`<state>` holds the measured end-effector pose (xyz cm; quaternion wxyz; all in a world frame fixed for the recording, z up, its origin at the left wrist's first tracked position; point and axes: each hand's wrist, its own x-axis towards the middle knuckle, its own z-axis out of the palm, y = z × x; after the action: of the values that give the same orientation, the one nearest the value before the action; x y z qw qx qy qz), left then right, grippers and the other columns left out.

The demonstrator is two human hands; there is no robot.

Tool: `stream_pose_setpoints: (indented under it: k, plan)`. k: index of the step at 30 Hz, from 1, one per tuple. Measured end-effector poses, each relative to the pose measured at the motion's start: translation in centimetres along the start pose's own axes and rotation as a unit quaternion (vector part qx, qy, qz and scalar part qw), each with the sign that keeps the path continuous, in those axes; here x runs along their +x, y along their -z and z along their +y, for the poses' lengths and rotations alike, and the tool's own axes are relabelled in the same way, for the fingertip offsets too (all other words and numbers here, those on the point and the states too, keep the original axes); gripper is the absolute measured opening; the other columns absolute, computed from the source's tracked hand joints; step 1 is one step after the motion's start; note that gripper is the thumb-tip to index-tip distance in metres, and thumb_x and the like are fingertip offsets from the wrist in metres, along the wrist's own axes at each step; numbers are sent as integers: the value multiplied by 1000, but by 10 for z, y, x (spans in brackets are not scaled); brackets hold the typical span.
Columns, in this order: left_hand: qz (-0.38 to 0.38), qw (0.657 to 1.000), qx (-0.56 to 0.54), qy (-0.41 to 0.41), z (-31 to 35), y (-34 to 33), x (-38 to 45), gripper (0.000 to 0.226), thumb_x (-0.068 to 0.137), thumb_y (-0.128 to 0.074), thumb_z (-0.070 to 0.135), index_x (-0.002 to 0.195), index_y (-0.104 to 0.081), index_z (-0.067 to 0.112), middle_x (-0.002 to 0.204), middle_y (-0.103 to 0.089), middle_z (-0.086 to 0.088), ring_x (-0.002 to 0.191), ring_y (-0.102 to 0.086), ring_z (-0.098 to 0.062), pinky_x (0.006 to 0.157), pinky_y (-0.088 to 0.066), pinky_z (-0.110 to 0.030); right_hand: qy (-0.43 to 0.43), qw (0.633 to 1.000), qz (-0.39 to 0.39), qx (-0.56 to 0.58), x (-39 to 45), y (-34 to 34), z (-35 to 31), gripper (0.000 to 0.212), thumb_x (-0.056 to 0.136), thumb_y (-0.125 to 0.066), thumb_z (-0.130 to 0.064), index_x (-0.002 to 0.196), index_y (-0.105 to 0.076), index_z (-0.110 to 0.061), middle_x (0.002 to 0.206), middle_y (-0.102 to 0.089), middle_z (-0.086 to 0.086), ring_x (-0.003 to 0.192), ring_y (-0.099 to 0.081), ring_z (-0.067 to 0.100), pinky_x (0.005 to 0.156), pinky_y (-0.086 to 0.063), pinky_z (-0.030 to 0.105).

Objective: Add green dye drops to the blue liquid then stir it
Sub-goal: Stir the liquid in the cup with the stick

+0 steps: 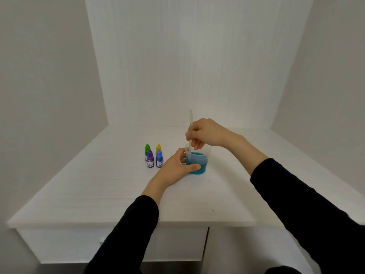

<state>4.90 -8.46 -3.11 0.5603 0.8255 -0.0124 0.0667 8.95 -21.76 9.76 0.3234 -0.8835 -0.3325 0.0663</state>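
Plain white desk [98, 184] alcove, bare walls [49, 76], staged workspace

Open counter [88, 194] along the whole near edge and far left, wide enough to pass through. Blocked at mid-counter by four dye bottles in a tight cluster: green bottle [147, 150] and yellow bottle [158, 148] behind, purple bottle [150, 159] and blue bottle [159, 159] in front. Only a narrow gap between that cluster and the cup [197, 162], filled by the left hand [177, 163]. Above the cup, closed off by the right hand [205, 135] and stir stick [190, 131]. Bare counter right of the cup and behind it, up to the back wall [197, 66].
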Motion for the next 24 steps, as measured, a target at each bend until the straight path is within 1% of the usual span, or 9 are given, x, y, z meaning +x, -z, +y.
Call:
stream_pose_setpoints:
  k: [3, 6, 8, 12, 13, 15, 18, 21, 24]
  plan:
    - [-3, 1000, -10, 1, 0, 0, -1, 56, 77, -77, 36, 119, -41, 40, 110, -57, 24, 102, -55, 7, 70, -45, -12, 15, 999, 40, 13, 4, -5, 5, 18, 94, -50, -15, 90, -64, -5, 74, -67, 8, 63, -65, 17, 59, -54, 16]
    - [-2, 1000, -9, -2, 0, 0, 0, 59, 76, -77, 36, 123, -41, 38, 114, -58, 18, 104, -55, 4, 73, -45, -13, 21, 997, 73, -16, 4, -5, 12, 18, 96, -47, -15, 93, -63, -6, 79, -66, 9, 70, -65, 20, 65, -53, 19]
    - [-2, 1000, -9, -5, 0, -1, 0, 63, 77, -77, 35, 128, -41, 34, 118, -58, 14, 106, -56, 0, 76, -45, -14, 18, 995, 88, -38, 1, -2, 18, 19, 96, -46, -15, 96, -62, -5, 85, -65, 11, 71, -63, 19, 66, -53, 21]
    - [-4, 1000, -7, -7, -1, 0, 1, 69, 78, -77, 34, 135, -39, 28, 124, -57, 9, 112, -55, -7, 86, -46, -19, -24, 991, 98, -85, -4, 9, 24, 22, 97, -44, -17, 100, -62, -3, 93, -66, 14, 75, -66, 24, 78, -56, 35]
    - [-5, 1000, -6, -7, -2, 0, 1, 70, 78, -76, 35, 136, -39, 28, 125, -57, 9, 113, -55, -8, 89, -47, -20, -35, 990, 93, -101, -6, 12, 24, 22, 97, -45, -18, 101, -61, -3, 93, -66, 14, 77, -67, 25, 79, -56, 37]
    - [-5, 1000, -6, -6, -2, 0, 2, 70, 78, -76, 35, 137, -39, 28, 126, -57, 8, 115, -54, -9, 93, -47, -25, -50, 986, 77, -137, -9, 18, 22, 23, 97, -45, -19, 100, -61, -3, 91, -66, 14, 76, -68, 25, 76, -56, 34]
    - [-6, 1000, -5, -6, -2, -1, 1, 69, 78, -76, 34, 136, -39, 29, 126, -56, 9, 114, -54, -8, 88, -45, -19, -67, 985, 45, -153, -14, 24, 16, 21, 94, -46, -15, 93, -62, -1, 85, -68, 15, 65, -65, 22, 65, -55, 29]
    - [-4, 1000, -10, -8, -2, 0, 1, 69, 78, -76, 33, 137, -39, 27, 126, -57, 8, 113, -54, -8, 86, -45, -18, -68, 992, 8, -108, -14, 23, 8, 19, 90, -48, -10, 87, -63, 1, 76, -67, 15, 56, -63, 20, 53, -52, 23]
    - [-5, 1000, -11, -11, -2, 0, 1, 70, 78, -76, 33, 137, -38, 27, 125, -56, 8, 113, -55, -8, 83, -46, -17, -46, 997, -10, -56, -11, 17, 2, 18, 90, -51, -11, 83, -63, 1, 67, -66, 11, 52, -63, 19, 52, -53, 21]
